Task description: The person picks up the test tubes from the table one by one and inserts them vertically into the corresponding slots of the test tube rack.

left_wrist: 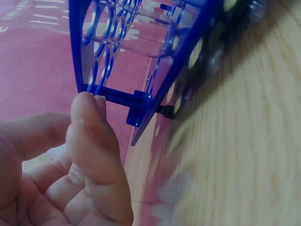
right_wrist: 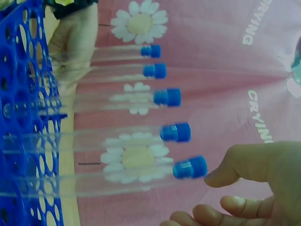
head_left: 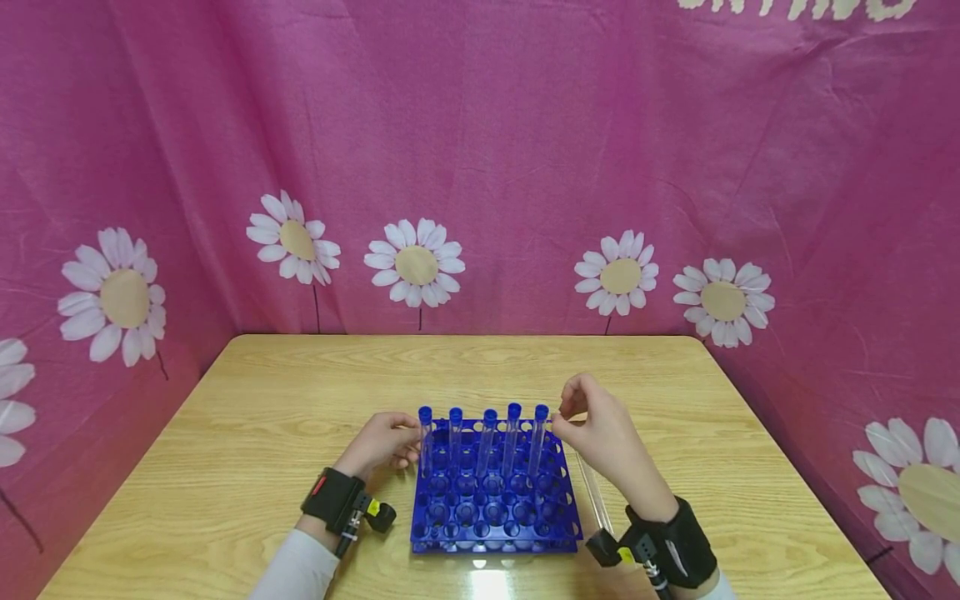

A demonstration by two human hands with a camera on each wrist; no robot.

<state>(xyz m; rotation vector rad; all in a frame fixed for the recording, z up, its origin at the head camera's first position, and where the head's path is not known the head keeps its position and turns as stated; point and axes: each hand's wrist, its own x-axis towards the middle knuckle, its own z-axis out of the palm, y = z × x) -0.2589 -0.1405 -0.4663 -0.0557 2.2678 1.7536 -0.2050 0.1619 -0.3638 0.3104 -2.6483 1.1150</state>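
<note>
A blue test tube rack (head_left: 495, 508) stands on the table with several clear test tubes (head_left: 485, 446) upright along its far part, each topped with a blue cap (head_left: 513, 410). My left hand (head_left: 387, 442) pinches the rack's far left corner; in the left wrist view the fingertips (left_wrist: 85, 106) meet the end of the upper plate. Beside the rightmost tube's cap (right_wrist: 190, 167) is my right hand (head_left: 600, 425), thumb tip close to the cap. Its fingers are loosely bent below the thumb, and nothing shows between them.
Another clear tube (head_left: 595, 492) lies on the table just right of the rack, partly hidden by the right wrist. The wooden table (head_left: 300, 383) reaches back to a pink curtain (head_left: 510, 167) with white flowers.
</note>
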